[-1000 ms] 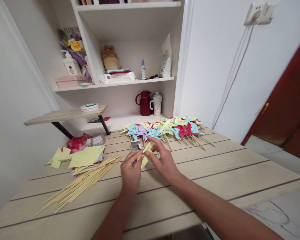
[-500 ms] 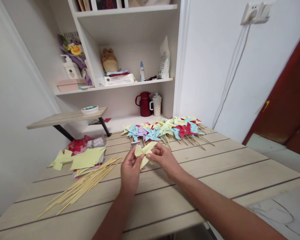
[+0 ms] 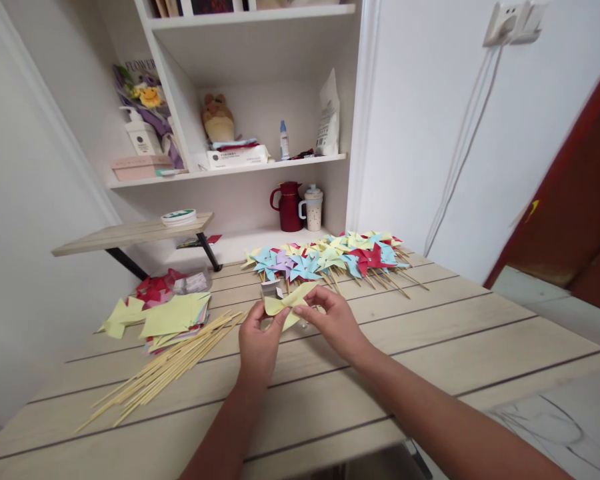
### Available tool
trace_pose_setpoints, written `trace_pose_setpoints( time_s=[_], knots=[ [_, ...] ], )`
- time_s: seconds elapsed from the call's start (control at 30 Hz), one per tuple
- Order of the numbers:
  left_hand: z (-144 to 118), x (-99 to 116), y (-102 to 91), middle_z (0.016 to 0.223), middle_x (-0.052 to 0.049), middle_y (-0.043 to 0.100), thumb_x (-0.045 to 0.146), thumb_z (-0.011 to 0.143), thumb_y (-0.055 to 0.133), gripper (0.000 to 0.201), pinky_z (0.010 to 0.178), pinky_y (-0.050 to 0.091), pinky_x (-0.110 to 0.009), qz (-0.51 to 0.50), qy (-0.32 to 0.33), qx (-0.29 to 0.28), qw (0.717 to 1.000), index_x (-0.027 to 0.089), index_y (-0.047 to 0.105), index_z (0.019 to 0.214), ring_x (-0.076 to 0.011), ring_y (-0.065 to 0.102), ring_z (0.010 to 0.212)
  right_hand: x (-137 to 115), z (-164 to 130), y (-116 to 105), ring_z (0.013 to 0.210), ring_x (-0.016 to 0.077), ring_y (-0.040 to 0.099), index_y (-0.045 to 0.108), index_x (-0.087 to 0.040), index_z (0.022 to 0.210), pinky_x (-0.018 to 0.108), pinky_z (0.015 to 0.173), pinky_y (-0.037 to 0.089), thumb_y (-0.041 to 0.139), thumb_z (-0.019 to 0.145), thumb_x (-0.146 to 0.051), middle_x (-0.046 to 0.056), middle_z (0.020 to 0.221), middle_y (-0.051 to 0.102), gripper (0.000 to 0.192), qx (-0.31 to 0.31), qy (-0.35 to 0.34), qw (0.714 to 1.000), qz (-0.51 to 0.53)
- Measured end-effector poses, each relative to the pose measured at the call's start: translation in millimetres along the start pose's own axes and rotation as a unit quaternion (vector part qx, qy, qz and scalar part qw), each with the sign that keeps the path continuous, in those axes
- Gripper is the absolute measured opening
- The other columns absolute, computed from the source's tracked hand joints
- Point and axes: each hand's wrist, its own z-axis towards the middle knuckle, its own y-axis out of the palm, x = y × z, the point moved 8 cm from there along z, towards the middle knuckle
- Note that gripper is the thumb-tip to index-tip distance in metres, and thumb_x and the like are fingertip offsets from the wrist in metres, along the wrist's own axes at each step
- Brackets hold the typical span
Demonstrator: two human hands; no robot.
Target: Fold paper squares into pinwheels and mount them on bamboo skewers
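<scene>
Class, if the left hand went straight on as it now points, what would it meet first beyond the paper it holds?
Probably the small open box just beyond the yellow paper, though depth is unclear and the left hand might pass above it.

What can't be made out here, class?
Underside of yellow paper: head view, hidden by paper and fingers.
Bottom of small box: head view, behind yellow paper.
Dark item on top shelf: head view, cut off by upper edge.
Print on white bag: head view, too small.
</scene>
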Motion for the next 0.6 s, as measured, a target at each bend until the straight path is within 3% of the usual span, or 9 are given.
trace_pose_setpoints(
  time_s=[0.13, 0.23, 0.3, 0.5, 0.6],
  knots=[
    [-9, 35, -5.1, 0.082, -0.002, 0.069, 0.024, 0.082, 0.068, 0.004, 0.077, 0.049, -0.030, 0.125, 0.176, 0.027, 0.976, 0.020, 0.068, 0.084, -0.0179, 0.064, 0.081, -16, -4, -6, 0.075, 0.0175, 0.060, 0.065, -0.021, 0.077, 0.030, 0.071, 0.046, 0.071, 0.079, -0.026, 0.000, 0.077, 0.067, 0.008, 0.022, -0.059, 0.994, -0.086],
    [-26, 62, -4.0, 0.085, -0.002, 0.069, 0.012, 0.084, 0.063, 0.012, 0.078, 0.049, -0.030, 0.209, 0.330, 0.035, 0.920, 0.022, 0.068, 0.088, -0.0169, 0.064, 0.083, -32, -9, -4, 0.081, 0.0190, 0.062, 0.067, -0.022, 0.080, 0.033, 0.077, 0.047, 0.070, 0.081, -0.022, 0.002, 0.082, 0.069, 0.003, 0.006, -0.134, 0.984, -0.115],
    [-35, 73, -3.4, 0.088, -0.003, 0.070, 0.008, 0.085, 0.061, 0.018, 0.078, 0.049, -0.032, 0.244, 0.395, 0.039, 0.885, 0.023, 0.068, 0.094, -0.0168, 0.063, 0.083, -38, -12, -2, 0.084, 0.0188, 0.063, 0.066, -0.022, 0.083, 0.033, 0.079, 0.048, 0.069, 0.081, -0.019, 0.002, 0.084, 0.069, 0.006, -0.008, -0.166, 0.980, -0.109],
    [-49, 89, -0.1, 0.086, -0.005, 0.069, 0.006, 0.087, 0.056, 0.021, 0.078, 0.051, -0.034, 0.301, 0.481, 0.048, 0.822, 0.021, 0.066, 0.098, -0.0173, 0.062, 0.081, -41, -17, -5, 0.084, 0.0172, 0.064, 0.059, -0.026, 0.105, 0.032, 0.079, 0.050, 0.065, 0.075, -0.006, -0.001, 0.085, 0.068, 0.036, -0.004, -0.196, 0.978, -0.073],
    [-52, 94, 2.6, 0.086, -0.005, 0.069, 0.004, 0.088, 0.053, 0.022, 0.079, 0.051, -0.034, 0.302, 0.496, 0.042, 0.813, 0.020, 0.065, 0.099, -0.0165, 0.063, 0.080, -45, -19, -5, 0.082, 0.0176, 0.064, 0.063, -0.026, 0.097, 0.033, 0.077, 0.049, 0.062, 0.075, -0.003, 0.000, 0.086, 0.069, 0.031, -0.015, -0.228, 0.968, -0.100]
  ],
)
